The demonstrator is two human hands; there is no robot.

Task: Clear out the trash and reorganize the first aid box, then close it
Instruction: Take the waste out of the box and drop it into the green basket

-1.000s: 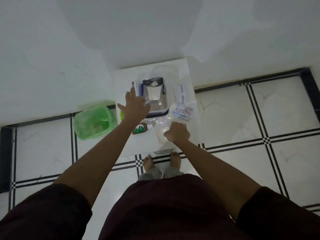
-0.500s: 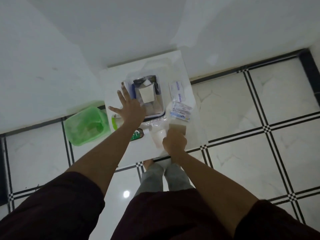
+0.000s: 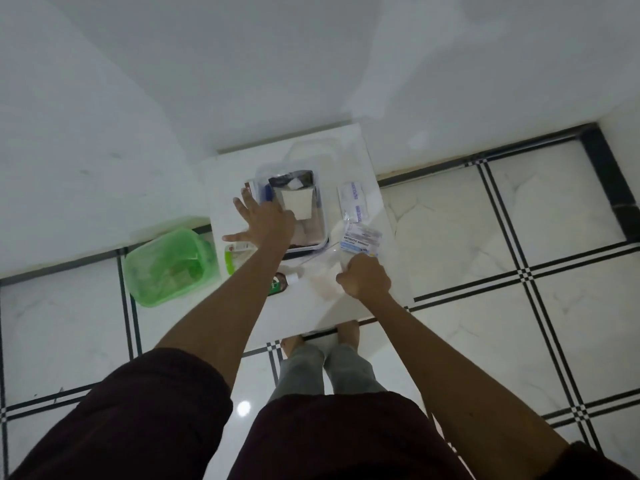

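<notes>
Left hand [image 3: 266, 223] flat, fingers spread, bracing box [image 3: 323, 233]. Right hand [image 3: 363, 278] fisted by bandage packet [image 3: 360, 241]; contents unclear. Best keep box steadied while loading.

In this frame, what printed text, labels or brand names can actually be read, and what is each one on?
"ANTISEPTIC BANDAGE": on the blue-and-white packet lying on the white table, just beyond the right hand.
Blue print on the white packets right of the first aid box: too blurred to read.
Green label on the dark bottle beside the left forearm: too small to read.
Green and white packet: illegible.
</notes>
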